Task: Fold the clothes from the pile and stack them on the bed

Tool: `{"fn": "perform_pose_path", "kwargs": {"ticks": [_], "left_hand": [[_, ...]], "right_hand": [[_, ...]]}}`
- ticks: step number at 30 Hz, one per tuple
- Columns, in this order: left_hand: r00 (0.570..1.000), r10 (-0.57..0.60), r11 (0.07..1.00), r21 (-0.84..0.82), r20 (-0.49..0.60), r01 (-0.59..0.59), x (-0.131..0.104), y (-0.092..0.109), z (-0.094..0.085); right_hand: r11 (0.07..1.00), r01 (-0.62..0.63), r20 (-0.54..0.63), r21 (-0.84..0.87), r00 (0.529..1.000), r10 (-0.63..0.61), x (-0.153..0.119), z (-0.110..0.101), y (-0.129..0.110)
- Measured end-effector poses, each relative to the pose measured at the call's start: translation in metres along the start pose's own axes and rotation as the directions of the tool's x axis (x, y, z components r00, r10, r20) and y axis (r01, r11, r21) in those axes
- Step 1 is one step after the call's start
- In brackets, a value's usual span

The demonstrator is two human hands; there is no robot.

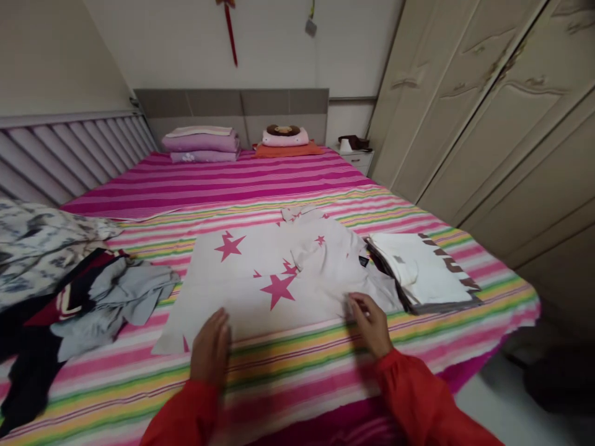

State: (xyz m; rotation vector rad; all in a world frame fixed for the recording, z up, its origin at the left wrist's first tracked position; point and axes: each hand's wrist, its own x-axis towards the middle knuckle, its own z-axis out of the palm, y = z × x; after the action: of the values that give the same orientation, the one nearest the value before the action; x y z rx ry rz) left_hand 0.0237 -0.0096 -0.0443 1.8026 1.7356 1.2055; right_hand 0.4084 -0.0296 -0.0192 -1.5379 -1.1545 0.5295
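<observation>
A pale T-shirt (242, 316) with pink stars lies spread sideways on the bed, its collar with a dark label toward the right. My left hand (211, 347) is at the shirt's near edge by the hem, fingers stretched out and slightly blurred, holding nothing that I can see. Near the shoulder end, my right hand (370, 319) has thumb and fingers pinched together on the shirt's near edge. One sleeve lies crumpled on top of the shirt, and the other sticks out at the far side.
Folded clothes (418, 266) are stacked right of the collar. Loose garments (106, 297) lie heaped at the left on the striped sheet (288, 371). Folded bedding (202, 142) and a pillow stack (286, 139) sit by the headboard. A wardrobe (502, 124) lines the right side.
</observation>
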Motion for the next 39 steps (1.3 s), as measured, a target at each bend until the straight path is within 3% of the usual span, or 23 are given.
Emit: {"fn": "perform_pose_path", "kwargs": {"ticks": [2,5,9,12,16,23,27,29,30,32,34,36,39], "left_hand": [[0.975,0.131,0.972,0.171,0.177,-0.162,-0.016,-0.004,0.018],[0.955,0.114,0.905,0.368,0.275,-0.214,-0.024,-0.015,0.033],[0.951,0.130,0.835,0.487,0.281,-0.257,-0.021,-0.022,0.038],[0.949,0.141,0.803,0.529,0.283,-0.277,-0.021,-0.018,0.037],[0.948,0.152,0.777,0.559,0.279,-0.289,-0.023,-0.009,0.036],[0.946,0.193,0.743,0.592,0.260,-0.314,-0.024,-0.010,0.038],[0.944,0.202,0.713,0.622,0.262,-0.325,-0.024,-0.011,0.038],[0.947,0.198,0.698,0.642,0.252,-0.317,-0.025,-0.009,0.039],[0.950,0.194,0.692,0.653,0.244,-0.308,-0.025,-0.006,0.040],[0.961,0.177,0.683,0.676,0.214,-0.276,-0.027,0.003,0.044],[0.962,0.171,0.673,0.688,0.213,-0.272,-0.028,0.018,0.051],[0.948,0.176,0.661,0.682,0.264,-0.313,-0.026,0.036,0.060],[0.930,0.124,0.656,0.674,0.346,-0.339,-0.020,0.055,0.071]], "right_hand": [[0.993,0.030,-0.080,-0.118,0.996,-0.039,-0.015,-0.017,0.012],[0.946,-0.006,-0.168,-0.324,0.984,-0.051,0.000,-0.047,0.021],[0.796,-0.100,-0.034,-0.597,0.994,0.100,0.047,-0.069,0.021],[0.732,-0.126,0.049,-0.670,0.976,0.212,0.073,-0.067,0.017],[0.712,-0.107,0.071,-0.694,0.974,0.215,0.090,-0.057,0.010],[0.628,-0.068,0.018,-0.775,0.991,0.129,0.081,-0.047,0.005],[0.598,-0.027,-0.021,-0.801,1.000,0.017,0.053,-0.033,-0.001],[0.619,0.130,0.067,-0.775,0.990,-0.125,0.026,-0.016,-0.005],[0.629,0.264,0.159,-0.732,0.963,-0.219,0.009,-0.004,-0.006],[0.592,0.560,0.413,-0.579,0.828,-0.380,-0.024,0.023,-0.007],[0.547,0.697,0.567,-0.463,0.707,-0.422,-0.049,0.049,-0.006],[0.558,0.689,0.588,-0.462,0.709,-0.389,-0.058,0.067,-0.004],[0.581,0.613,0.561,-0.535,0.772,-0.299,-0.040,0.071,0.000]]}}
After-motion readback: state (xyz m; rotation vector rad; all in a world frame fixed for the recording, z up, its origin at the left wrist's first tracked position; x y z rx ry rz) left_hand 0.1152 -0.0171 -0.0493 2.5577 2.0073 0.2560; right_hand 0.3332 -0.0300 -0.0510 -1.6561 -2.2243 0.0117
